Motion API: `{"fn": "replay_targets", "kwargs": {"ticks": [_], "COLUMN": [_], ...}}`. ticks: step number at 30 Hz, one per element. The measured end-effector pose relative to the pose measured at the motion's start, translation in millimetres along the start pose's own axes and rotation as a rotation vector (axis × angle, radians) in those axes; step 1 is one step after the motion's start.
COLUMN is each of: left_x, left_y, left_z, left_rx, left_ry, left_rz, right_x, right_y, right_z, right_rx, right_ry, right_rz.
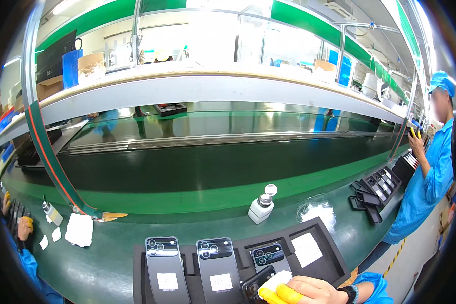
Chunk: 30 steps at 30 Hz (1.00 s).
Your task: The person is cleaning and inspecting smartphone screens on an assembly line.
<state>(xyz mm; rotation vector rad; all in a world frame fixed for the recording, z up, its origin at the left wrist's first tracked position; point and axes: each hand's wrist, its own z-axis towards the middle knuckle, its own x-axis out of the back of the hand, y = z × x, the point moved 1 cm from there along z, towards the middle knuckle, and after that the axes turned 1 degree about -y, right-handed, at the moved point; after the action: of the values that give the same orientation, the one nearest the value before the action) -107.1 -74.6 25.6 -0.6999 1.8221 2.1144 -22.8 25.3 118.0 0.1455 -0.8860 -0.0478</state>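
My right hand, with yellow finger cots and a blue sleeve, comes in at the lower right. Its closed fingers pinch a folded white wipe against the back of a dark smartphone, beside the camera lenses. That phone is tilted and cut off by the lower edge; what supports it is hidden. My left hand is out of view. Behind the hand lies a black foam tray. In it rest a grey phone, a second grey phone and a partly covered phone, lens sides up.
A white pump bottle and white fibres stand beyond the tray. White cloths and a small dropper bottle lie left. Black trays sit near a co-worker; another person's hand shows far left.
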Motion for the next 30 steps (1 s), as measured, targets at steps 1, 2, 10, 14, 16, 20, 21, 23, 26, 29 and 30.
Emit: {"fn": "replay_targets", "kwargs": {"ticks": [1, 2, 10, 14, 16, 20, 21, 23, 26, 29, 30], "left_x": [0, 0, 8, -3, -1, 4, 4, 4, 2, 0, 0], "left_y": [0, 0, -4, 4, 2, -6, -7, -7, -7, -4, -4], "left_z": [0, 0, -2, 2, 0, -2, -2, -3, -3, -2, -2], "left_rx": [-0.009, -0.018, 0.066, 0.016, -0.019, -0.036, -0.076, -0.062, -0.052, -0.040, -0.027], "left_ry": [0.019, 0.039, -0.067, -0.008, 0.037, 0.007, 0.003, 0.009, 0.084, 0.050, 0.050], "left_rz": [0.015, 0.030, 0.099, 0.039, 0.040, 0.157, 0.210, 0.177, 0.120, 0.090, 0.093], "right_x": [-1, -3, -3, -17, -8, -8, -6, -5, -7, 5, 5], "right_y": [-1, 0, 6, -6, -2, -6, -7, -7, 0, -2, -1], "right_z": [0, 1, -3, -24, -8, -8, -9, -14, -17, -18, -18], "right_rx": [0.007, 0.010, -0.161, -0.312, -0.164, -0.089, -0.051, 0.015, 0.080, 0.012, -0.005], "right_ry": [-0.021, -0.022, 0.066, 0.149, 0.093, 0.064, 0.026, -0.040, -0.089, -0.054, -0.005], "right_rz": [-0.070, -0.065, -0.062, -0.021, 0.002, -0.109, -0.122, -0.131, -0.082, -0.102, -0.077]}}
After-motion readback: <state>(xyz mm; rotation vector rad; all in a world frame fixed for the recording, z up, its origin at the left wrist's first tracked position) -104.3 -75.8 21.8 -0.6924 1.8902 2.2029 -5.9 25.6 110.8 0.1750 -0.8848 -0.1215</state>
